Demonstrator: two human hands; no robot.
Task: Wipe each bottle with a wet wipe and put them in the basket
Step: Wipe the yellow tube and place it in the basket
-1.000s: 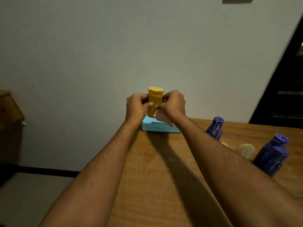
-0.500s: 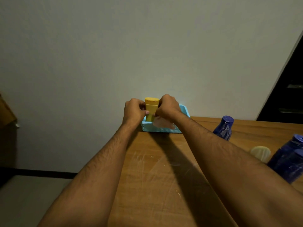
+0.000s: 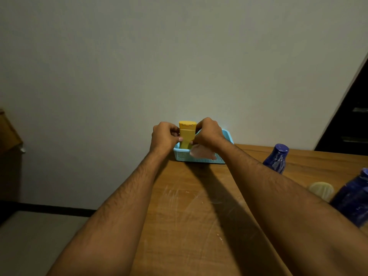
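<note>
Yellow bottle (image 3: 186, 136) held upright at centre frame, its long axis vertical and its lower end dipping behind the near rim of the light-blue basket (image 3: 199, 158), which stands at the far edge of the desk (image 3: 189, 216) against the wall. The left hand (image 3: 164, 136) grips the bottle from the left and the right hand (image 3: 208, 132) from the right, fingers of both curled and clamped on its sides, so the bottle lies directly between the two hands, equally near each. A pale wet wipe (image 3: 202, 152) hangs beneath the right hand, draped over the basket's front wall; the grip holding it is hidden. The bottle is opaque mustard-yellow, flat-sided, with a wider cap of the same colour on top. Judged from this pose, the placing step is under way, and the move ahead is straight down along the bottle's axis. At right of frame, two dark-blue bottles (image 3: 276, 159) (image 3: 354, 200) and a pale round object (image 3: 321, 191) stand on the desk, apparently awaiting wiping.
</note>
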